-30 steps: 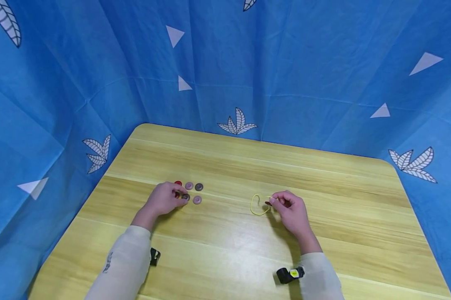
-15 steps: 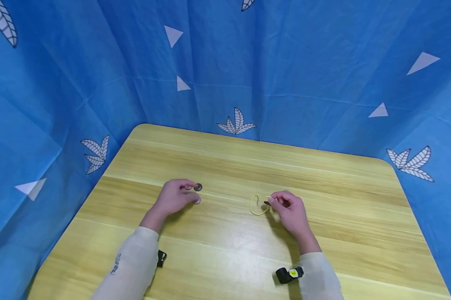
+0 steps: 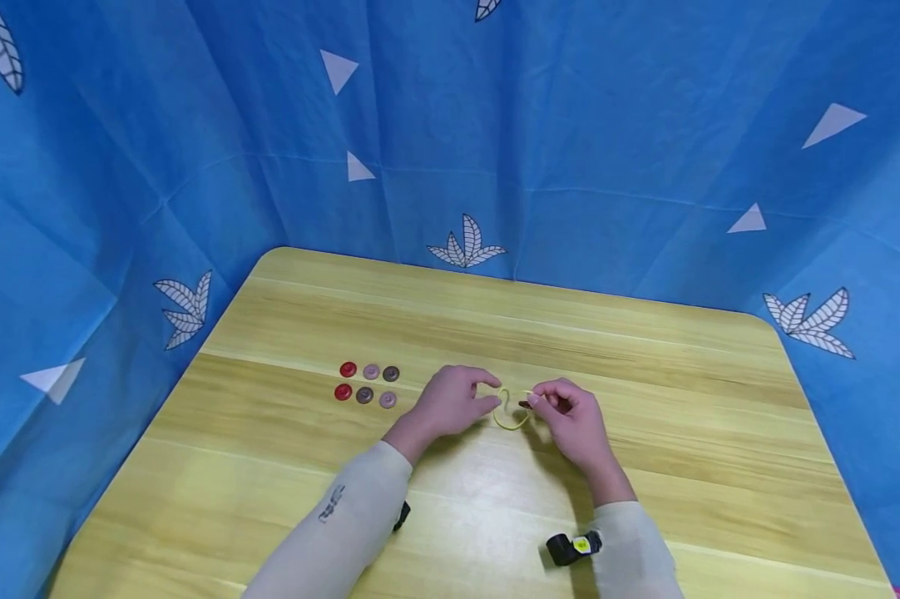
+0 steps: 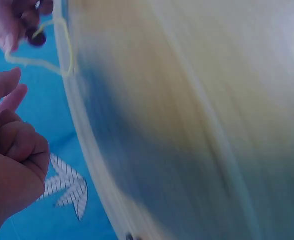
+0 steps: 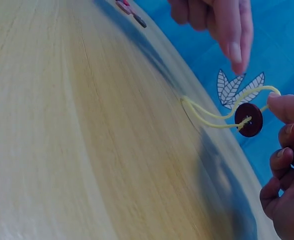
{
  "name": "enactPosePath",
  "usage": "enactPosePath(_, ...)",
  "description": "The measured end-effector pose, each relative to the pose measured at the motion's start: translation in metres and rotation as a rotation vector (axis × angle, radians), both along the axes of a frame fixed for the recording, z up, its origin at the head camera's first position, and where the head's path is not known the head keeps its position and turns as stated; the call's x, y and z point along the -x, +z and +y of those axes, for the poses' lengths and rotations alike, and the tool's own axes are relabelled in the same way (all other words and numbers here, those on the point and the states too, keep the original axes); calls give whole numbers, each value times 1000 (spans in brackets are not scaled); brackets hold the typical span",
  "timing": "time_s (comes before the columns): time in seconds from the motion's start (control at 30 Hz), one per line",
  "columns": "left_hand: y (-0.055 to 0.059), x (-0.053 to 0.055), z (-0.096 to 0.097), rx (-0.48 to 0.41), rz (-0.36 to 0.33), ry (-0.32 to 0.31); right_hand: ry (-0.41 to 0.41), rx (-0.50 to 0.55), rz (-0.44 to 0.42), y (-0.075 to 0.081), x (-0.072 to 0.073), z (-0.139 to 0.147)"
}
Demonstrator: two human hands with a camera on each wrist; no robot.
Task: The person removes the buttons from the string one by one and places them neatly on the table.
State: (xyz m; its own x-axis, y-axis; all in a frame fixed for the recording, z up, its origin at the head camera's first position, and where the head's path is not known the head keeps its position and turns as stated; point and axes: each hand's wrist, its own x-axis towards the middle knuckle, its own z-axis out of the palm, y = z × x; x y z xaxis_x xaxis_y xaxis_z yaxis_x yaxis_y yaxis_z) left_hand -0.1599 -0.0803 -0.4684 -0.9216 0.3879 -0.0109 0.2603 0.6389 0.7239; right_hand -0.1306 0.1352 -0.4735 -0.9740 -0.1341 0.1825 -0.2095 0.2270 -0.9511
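Observation:
My right hand (image 3: 573, 420) pinches a yellow cord (image 5: 261, 88) between thumb and index finger. A dark brown-red button (image 5: 249, 120) is threaded on that cord, close to the fingertips, and the rest of the cord droops in a loop toward the tabletop. Just left of the loop is my left hand (image 3: 453, 401), thumb and index finger stretched toward the cord with a gap between them. Nothing shows in its grasp, and in the left wrist view its other fingers are bent. Whether it touches the cord I cannot tell.
Two short rows of buttons lie on the wooden table (image 3: 645, 374) left of the hands: red (image 3: 348, 368), mauve (image 3: 371, 372) and brown (image 3: 391, 373) ones. A blue patterned curtain (image 3: 607, 125) hangs around the table's far and side edges.
My left hand has moved right, away from over the buttons to beside the yellow cord, uncovering both rows. The right hand keeps its pinch on the cord, nearly still.

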Motion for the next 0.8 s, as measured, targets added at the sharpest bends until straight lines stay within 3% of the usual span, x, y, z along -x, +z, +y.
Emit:
enactPosePath(0.2, -4, 1, 19, 40, 35, -47, 11, 2, 33, 1, -1, 1)
enactPosePath(0.47, -3, 1, 25, 24, 101, -43, 9, -9, 37, -1, -1, 4)
enactPosePath(0.8, 1, 0, 30, 32, 69, -68, 12, 17, 36, -1, -1, 5)
